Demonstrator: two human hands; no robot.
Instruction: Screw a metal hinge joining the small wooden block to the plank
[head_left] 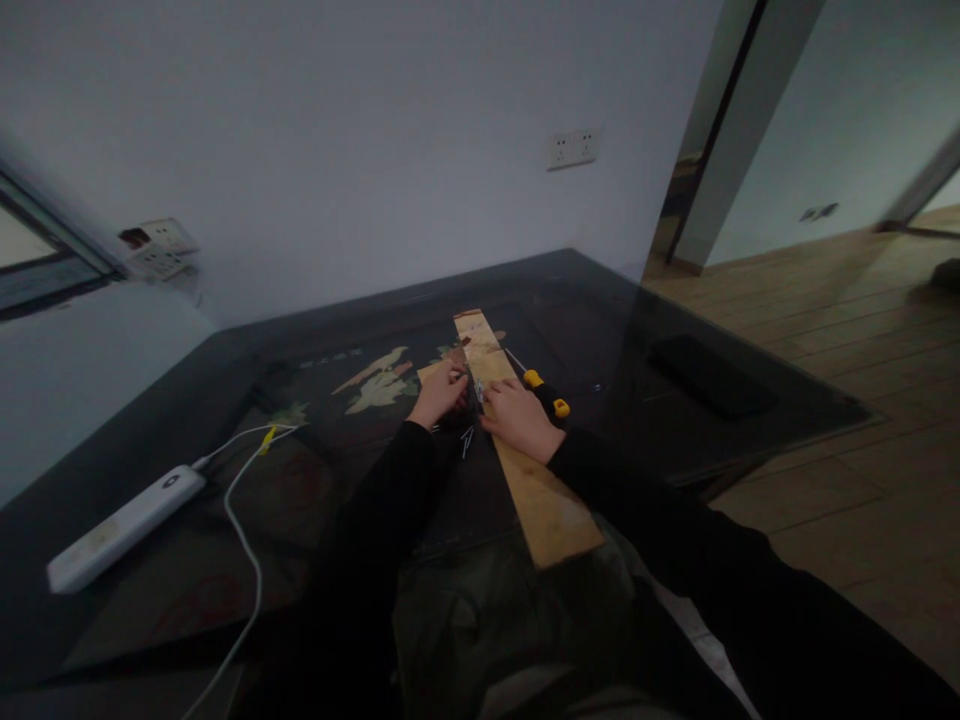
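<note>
A long wooden plank (pixel 551 505) lies on a dark glass table (pixel 225 420), reaching from the near edge toward the wall. My right hand (pixel 521 417) rests on the plank with its fingers curled at the plank's left edge. My left hand (pixel 439 392) is just left of the plank, fingers pinched together by a small metal piece (pixel 478 388) between the two hands. What the fingers hold is too small to name. A few small screws or nails (pixel 466 440) lie on the table below the hands. A yellow-and-black screwdriver (pixel 544 390) lies right of the plank, beside my right hand.
A white power bank (pixel 124 527) with a white cable (pixel 244 520) lies at the table's left. A dark flat object (pixel 709 375) sits at the table's right. White walls with sockets (pixel 574 148) stand behind; wooden floor and a doorway are to the right.
</note>
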